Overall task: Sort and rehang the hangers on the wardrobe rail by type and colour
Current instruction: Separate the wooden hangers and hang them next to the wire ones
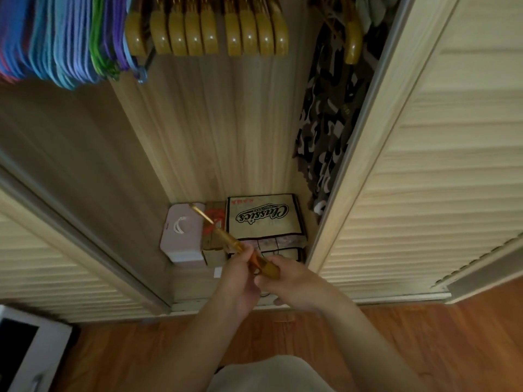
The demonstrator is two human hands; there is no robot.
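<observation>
I hold one wooden hanger [226, 236] low in front of the open wardrobe, seen edge-on, its far end pointing up and left. My left hand [240, 278] grips its middle and my right hand [291, 284] grips its near end. Overhead hangs a row of several wooden hangers [209, 32]. To their left hang many thin blue hangers [51, 46], then a few green hangers [99, 52] and purple hangers [119, 41]. One more wooden hanger [352, 43] at the right carries a camouflage garment [328, 120].
On the wardrobe floor lie a pink box [181, 236], a "Classics" bag [263, 216] and cardboard boxes [215, 250]. Louvred sliding doors [424, 165] flank the opening on both sides. A white object [28, 349] stands on the wooden floor at lower left.
</observation>
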